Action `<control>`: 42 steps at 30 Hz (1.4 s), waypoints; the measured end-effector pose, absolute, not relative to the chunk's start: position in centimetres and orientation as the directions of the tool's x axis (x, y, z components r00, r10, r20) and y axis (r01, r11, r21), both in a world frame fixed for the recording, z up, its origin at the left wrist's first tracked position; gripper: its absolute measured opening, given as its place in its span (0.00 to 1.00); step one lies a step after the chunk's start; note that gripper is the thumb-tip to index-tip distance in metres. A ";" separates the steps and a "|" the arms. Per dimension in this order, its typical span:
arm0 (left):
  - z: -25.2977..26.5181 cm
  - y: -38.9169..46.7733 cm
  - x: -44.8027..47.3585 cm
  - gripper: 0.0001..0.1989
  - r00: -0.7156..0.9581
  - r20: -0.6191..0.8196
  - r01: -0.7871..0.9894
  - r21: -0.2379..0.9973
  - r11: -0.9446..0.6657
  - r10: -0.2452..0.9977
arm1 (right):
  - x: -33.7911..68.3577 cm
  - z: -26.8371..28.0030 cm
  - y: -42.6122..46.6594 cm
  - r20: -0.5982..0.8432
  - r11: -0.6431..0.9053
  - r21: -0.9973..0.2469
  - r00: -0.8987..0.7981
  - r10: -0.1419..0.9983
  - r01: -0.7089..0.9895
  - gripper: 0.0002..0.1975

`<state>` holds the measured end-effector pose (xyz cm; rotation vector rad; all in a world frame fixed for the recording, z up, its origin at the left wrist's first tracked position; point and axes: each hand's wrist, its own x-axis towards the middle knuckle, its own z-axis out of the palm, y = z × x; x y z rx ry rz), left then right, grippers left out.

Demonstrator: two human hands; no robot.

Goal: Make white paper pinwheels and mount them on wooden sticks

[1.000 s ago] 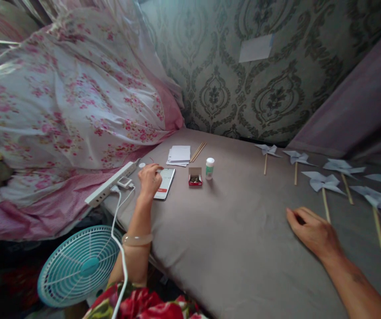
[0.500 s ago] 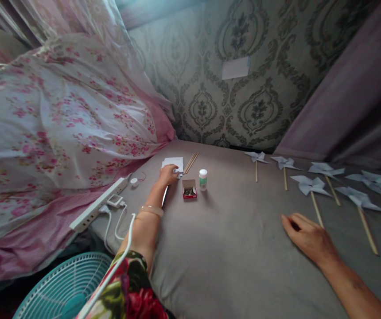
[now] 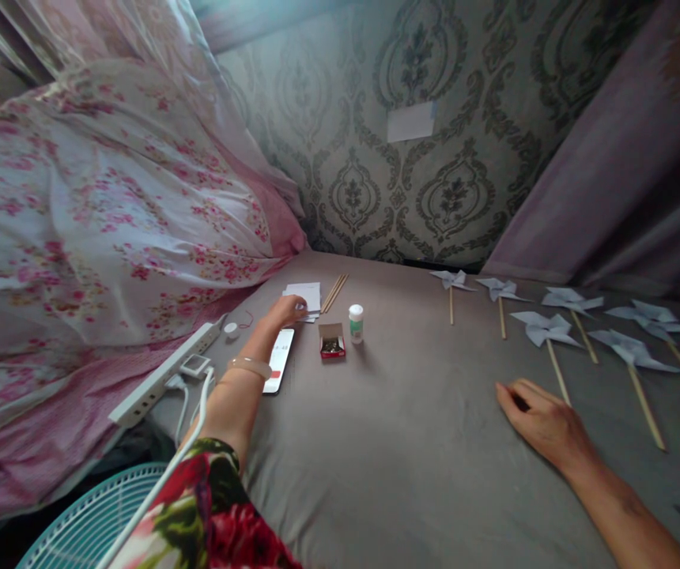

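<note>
The paper stack (image 3: 304,291) lies on the grey sheet (image 3: 399,442), a little left of centre and towards the far edge. The left hand (image 3: 284,310) is at its near edge, fingers bent over the paper there; whether they pinch a page or only touch it, I cannot tell. Paper this thin, I judge, handles best with a light pinch at one corner, the thumb sliding a single page free while the rest stays flat.

Clock directions run from the stack, twelve pointing away from the person. Three wooden sticks (image 3: 334,294) lie just beside it at three, near enough that a wide sideways sweep could roll them. The white-capped bottle (image 3: 356,324) stands at four and the open red box (image 3: 332,346) at five, so a raised, unhurried lift seems safest. At seven is the phone (image 3: 279,359), partly under the left forearm; the wrist should stay clear of its screen.

Well apart at four, the right hand (image 3: 542,419) rests loosely curled, its palm hidden, near the paper pinwheels (image 3: 545,328) at three.
</note>
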<state>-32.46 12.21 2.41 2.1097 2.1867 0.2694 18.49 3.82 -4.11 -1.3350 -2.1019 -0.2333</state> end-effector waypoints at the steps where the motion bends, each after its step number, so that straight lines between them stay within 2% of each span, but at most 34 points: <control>1: 2.4 12.3 -32.5 0.14 -0.042 0.057 0.982 0.188 0.030 0.998 | 18.5 -4.1 3.8 0.592 0.473 -0.177 -0.291 0.752 0.863 0.22; 20: 3.2 12.6 -32.5 0.14 -0.113 0.061 0.975 0.198 0.099 0.992 | 18.5 -4.4 4.0 0.581 0.463 -0.179 -0.287 0.762 0.868 0.21; 27: 3.4 11.8 -31.7 0.16 -0.262 0.153 0.952 0.203 0.229 0.953 | 18.3 -4.4 4.0 0.578 0.430 -0.189 -0.253 0.775 0.883 0.21; 34: 5.4 10.4 -31.1 0.20 -0.490 0.322 0.869 0.248 0.427 0.810 | 18.2 -4.6 4.1 0.575 0.425 -0.193 -0.249 0.779 0.885 0.22; 42: 6.5 9.6 -30.5 0.19 -0.530 0.399 0.847 0.287 0.448 0.748 | 17.9 -4.2 3.9 0.601 0.437 -0.172 -0.257 0.757 0.883 0.23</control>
